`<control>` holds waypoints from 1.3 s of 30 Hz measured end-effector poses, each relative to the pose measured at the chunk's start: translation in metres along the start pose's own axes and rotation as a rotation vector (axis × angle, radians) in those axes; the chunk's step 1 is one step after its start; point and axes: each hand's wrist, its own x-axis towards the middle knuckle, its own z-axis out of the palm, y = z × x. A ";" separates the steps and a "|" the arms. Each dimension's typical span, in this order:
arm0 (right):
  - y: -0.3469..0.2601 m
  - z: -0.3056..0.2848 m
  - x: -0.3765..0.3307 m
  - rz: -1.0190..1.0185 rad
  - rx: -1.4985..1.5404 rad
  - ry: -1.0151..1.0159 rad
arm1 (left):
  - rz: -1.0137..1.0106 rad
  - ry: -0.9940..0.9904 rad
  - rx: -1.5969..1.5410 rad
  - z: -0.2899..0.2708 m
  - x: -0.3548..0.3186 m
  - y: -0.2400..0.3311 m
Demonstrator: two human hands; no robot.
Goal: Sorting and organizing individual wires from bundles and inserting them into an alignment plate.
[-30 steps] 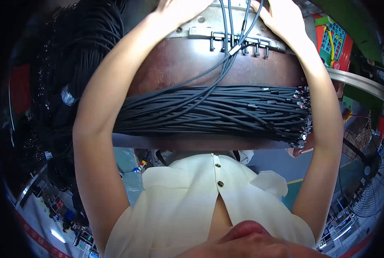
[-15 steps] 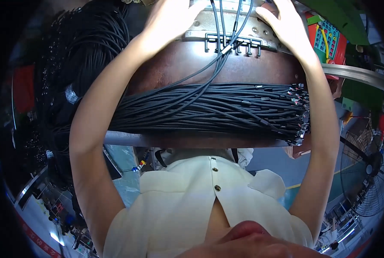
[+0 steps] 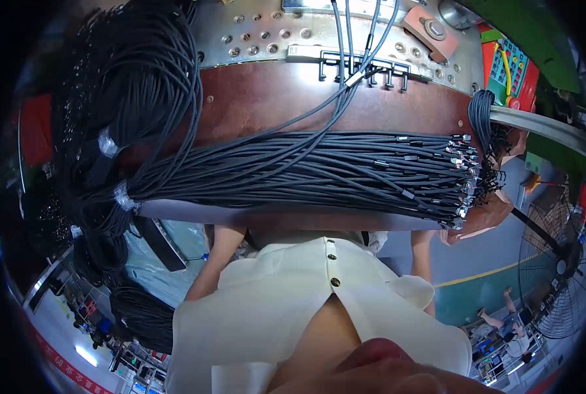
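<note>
Both my hands are out of sight, hidden below the bench's front edge. My left forearm (image 3: 215, 262) and my right forearm (image 3: 422, 259) hang down on either side of my body. In front of me a thick bundle of black cables (image 3: 293, 167) lies across the brown bench top (image 3: 253, 98), its metal-ended plugs at the right. A few loose cables (image 3: 341, 98) cross over it and run up through a black comb-shaped holder (image 3: 365, 69) on the metal fixture plate (image 3: 267, 39).
More black cables (image 3: 142, 79) hang in a heap at the left, wrapped with clear ties. At the right are a small cable coil (image 3: 481, 118) over a metal rail (image 3: 549, 121), a red box with a green panel (image 3: 511, 72) and a fan (image 3: 559, 262). A bolted copper-coloured block (image 3: 431, 33) sits on the plate.
Both my hands have come away from the metal plate at the top and dropped below the bench edge. The plate and the cable coil at the right are now uncovered.
</note>
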 end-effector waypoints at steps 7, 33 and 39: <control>0.121 0.046 0.007 -0.846 -2.345 -0.021 | 0.192 0.134 0.324 0.015 0.050 -0.026; 0.368 0.261 0.089 -1.068 -3.181 -1.383 | 1.039 -0.302 -0.279 -0.064 0.035 0.188; 0.403 0.234 0.173 -1.104 -3.047 -1.842 | 0.819 0.165 0.281 -0.049 0.078 0.210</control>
